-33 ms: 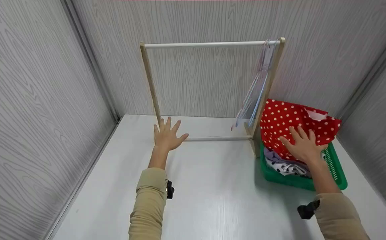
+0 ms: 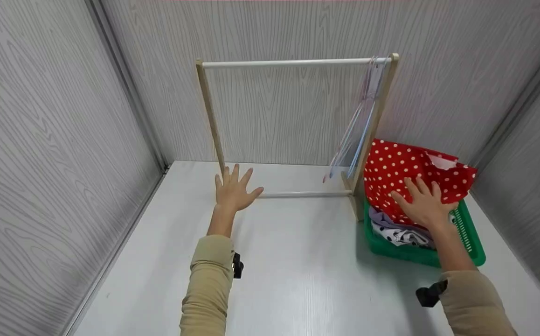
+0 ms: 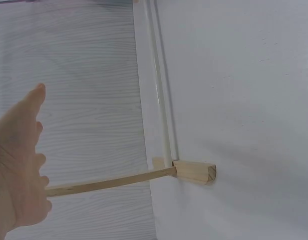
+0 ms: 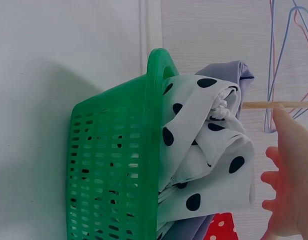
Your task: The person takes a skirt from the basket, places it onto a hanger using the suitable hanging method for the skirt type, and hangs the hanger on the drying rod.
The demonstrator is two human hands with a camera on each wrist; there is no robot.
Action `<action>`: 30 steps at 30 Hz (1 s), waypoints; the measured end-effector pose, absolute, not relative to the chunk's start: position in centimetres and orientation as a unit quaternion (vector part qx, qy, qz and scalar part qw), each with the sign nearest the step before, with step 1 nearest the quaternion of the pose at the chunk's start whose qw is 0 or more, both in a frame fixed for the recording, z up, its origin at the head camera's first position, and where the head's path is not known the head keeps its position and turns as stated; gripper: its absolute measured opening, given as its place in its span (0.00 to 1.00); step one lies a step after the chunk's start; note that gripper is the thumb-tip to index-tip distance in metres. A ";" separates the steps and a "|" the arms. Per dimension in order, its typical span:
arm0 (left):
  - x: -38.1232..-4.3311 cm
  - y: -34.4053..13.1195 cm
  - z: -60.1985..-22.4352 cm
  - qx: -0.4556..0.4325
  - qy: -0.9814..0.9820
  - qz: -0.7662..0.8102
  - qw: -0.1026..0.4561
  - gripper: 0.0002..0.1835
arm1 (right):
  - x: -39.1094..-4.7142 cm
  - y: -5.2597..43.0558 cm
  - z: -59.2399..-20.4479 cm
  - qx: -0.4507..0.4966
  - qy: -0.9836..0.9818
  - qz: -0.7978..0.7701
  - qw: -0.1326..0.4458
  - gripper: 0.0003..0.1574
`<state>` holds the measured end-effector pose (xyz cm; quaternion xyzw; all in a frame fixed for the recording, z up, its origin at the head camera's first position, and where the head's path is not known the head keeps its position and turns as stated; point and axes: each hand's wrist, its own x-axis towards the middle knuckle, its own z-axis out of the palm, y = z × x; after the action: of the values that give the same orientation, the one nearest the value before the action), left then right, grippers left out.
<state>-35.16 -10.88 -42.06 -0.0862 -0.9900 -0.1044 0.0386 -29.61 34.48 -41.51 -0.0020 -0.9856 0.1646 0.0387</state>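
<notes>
Grey wood-grain walls (image 2: 41,154) stand around; a white surface (image 2: 293,266) gleams.

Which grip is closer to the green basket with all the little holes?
Right. The right grip is spread open above the green basket; the left grip is well away to the left, by the rack's left wooden post.

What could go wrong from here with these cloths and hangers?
The red dotted cloth sits heaped above the green basket, so it might slip out if nudged. The hangers bunch together at the right end of the rack, so lifting one could tangle the others. The spotted white cloth lies crumpled against the purple cloth, so pulling one may drag the other along.
</notes>
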 end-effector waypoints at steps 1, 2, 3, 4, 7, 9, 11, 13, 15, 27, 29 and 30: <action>-35.2 -10.8 -42.0 -0.086 -0.990 -0.104 0.041 0.38 | -29.7 34.5 -41.4 -0.002 -0.985 0.165 0.039 0.50; -35.3 -10.8 -42.0 -0.086 -0.990 -0.104 0.043 0.38 | -29.7 34.5 -41.4 -0.002 -0.985 0.166 0.040 0.50; -35.3 -10.8 -42.0 -0.086 -0.990 -0.103 0.043 0.38 | -29.7 34.5 -41.3 -0.002 -0.985 0.166 0.040 0.50; -35.3 -10.8 -42.0 -0.086 -0.990 -0.102 0.046 0.37 | -29.7 34.5 -41.3 -0.002 -0.985 0.167 0.040 0.50; -35.3 -10.7 -42.0 -0.084 -0.990 -0.103 0.045 0.37 | -29.7 34.5 -41.1 -0.001 -0.985 0.168 0.041 0.50; -35.3 -10.7 -41.9 -0.085 -0.990 -0.105 0.043 0.37 | -29.6 34.5 -41.1 -0.001 -0.985 0.168 0.043 0.50; -35.3 -10.6 -41.9 -0.086 -0.990 -0.107 0.045 0.37 | -29.5 34.5 -41.1 -0.002 -0.985 0.168 0.045 0.50; -35.3 -10.5 -41.9 -0.088 -0.990 -0.105 0.046 0.38 | -29.4 34.5 -41.1 -0.001 -0.985 0.167 0.046 0.50; -35.2 -10.5 -41.9 -0.089 -0.990 -0.101 0.047 0.38 | -29.2 34.5 -41.2 0.000 -0.985 0.167 0.047 0.51; -35.3 -9.8 -42.2 -0.105 -0.979 -0.101 0.139 0.21 | -29.7 34.4 -41.1 0.007 -0.979 0.195 0.065 0.36; -35.3 -9.4 -42.4 -0.118 -0.972 -0.109 0.172 0.17 | -29.6 34.5 -41.3 0.016 -0.975 0.206 0.077 0.33; -35.3 -9.1 -42.5 -0.123 -0.969 -0.112 0.183 0.16 | -29.6 34.5 -41.4 0.022 -0.974 0.211 0.082 0.32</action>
<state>-35.26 -9.12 -42.51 -0.1227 -0.9690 -0.1122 0.1830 -29.56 34.52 -41.38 0.0221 -0.9737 0.2114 0.0824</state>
